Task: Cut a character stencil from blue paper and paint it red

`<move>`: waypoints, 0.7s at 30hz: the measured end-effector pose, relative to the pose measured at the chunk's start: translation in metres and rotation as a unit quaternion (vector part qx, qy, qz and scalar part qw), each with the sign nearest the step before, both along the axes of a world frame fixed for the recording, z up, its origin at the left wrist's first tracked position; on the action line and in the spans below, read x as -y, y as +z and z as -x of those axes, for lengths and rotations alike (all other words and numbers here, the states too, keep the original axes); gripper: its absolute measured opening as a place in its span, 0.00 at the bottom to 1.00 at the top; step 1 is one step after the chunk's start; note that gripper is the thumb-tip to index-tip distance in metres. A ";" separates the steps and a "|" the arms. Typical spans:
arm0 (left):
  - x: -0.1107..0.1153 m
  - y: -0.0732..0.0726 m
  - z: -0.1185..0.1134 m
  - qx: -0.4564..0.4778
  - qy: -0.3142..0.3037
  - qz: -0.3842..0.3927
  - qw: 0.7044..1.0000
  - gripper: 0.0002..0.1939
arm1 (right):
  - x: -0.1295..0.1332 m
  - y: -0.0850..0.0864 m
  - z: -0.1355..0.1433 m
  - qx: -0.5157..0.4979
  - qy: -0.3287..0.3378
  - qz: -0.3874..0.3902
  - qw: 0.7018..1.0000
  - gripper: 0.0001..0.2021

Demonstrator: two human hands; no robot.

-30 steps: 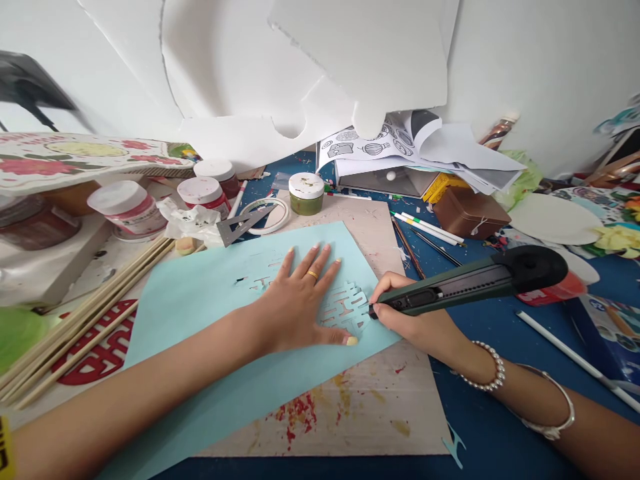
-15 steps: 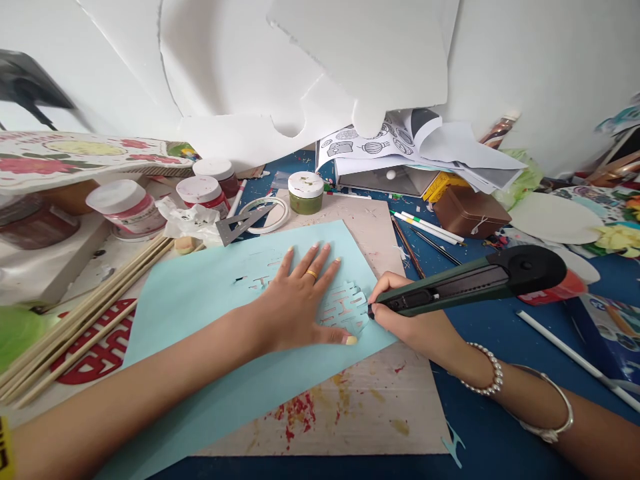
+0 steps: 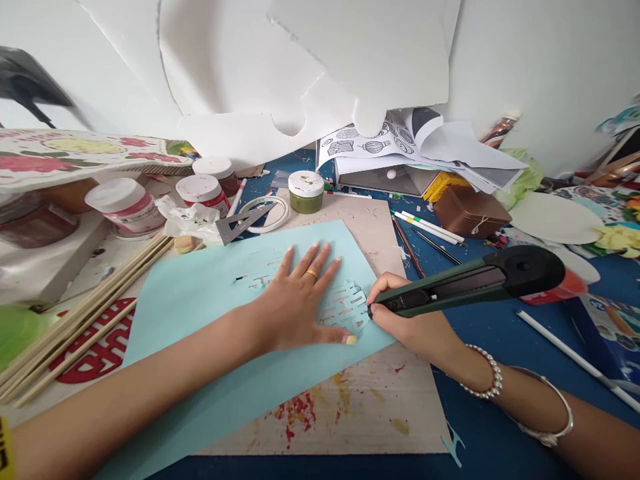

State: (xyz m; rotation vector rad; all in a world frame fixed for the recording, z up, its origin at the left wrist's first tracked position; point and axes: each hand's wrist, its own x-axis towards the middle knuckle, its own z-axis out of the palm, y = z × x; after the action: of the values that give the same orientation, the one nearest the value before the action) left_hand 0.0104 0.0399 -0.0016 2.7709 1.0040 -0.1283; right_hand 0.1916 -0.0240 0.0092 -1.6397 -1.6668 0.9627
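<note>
A light blue sheet of paper [image 3: 190, 293] with cut-out shapes lies on a paint-stained grey board [image 3: 350, 413]. My left hand [image 3: 295, 300] rests flat on the sheet, fingers spread, a ring on one finger. In my right hand [image 3: 405, 320] is a dark green and black utility knife [image 3: 450, 287], pinched near its front end. Its tip touches or nearly touches the sheet at the right edge of the cut-out pattern; the blade itself is too small to make out.
Behind the sheet stand a green paint jar [image 3: 306, 193], a tape roll [image 3: 273, 215] and a triangle ruler [image 3: 240, 225]. Wooden sticks [image 3: 95, 307] cross a red cut-out [image 3: 100, 347] at left. Pens [image 3: 430, 228] and a brown box [image 3: 470, 210] are at right.
The knife and my right hand have shifted very slightly at the pattern's right edge. My left hand stays in place on the sheet.
</note>
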 end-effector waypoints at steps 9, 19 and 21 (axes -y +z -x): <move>0.000 -0.001 0.002 0.004 -0.003 0.000 1.000 0.54 | -0.001 0.000 -0.004 0.013 0.013 0.004 1.000 0.06; 0.001 0.001 0.000 -0.003 -0.002 0.009 1.000 0.54 | -0.004 -0.003 -0.010 0.016 0.052 -0.009 0.998 0.06; 0.001 0.003 0.001 -0.002 -0.003 0.012 1.000 0.54 | -0.005 -0.003 -0.011 0.010 0.055 -0.010 0.998 0.06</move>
State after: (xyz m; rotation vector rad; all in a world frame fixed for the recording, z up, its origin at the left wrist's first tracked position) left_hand 0.0096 0.0390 0.0010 2.7541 0.9875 -0.1461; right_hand 0.2030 -0.0192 0.0064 -1.5621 -1.7904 0.9837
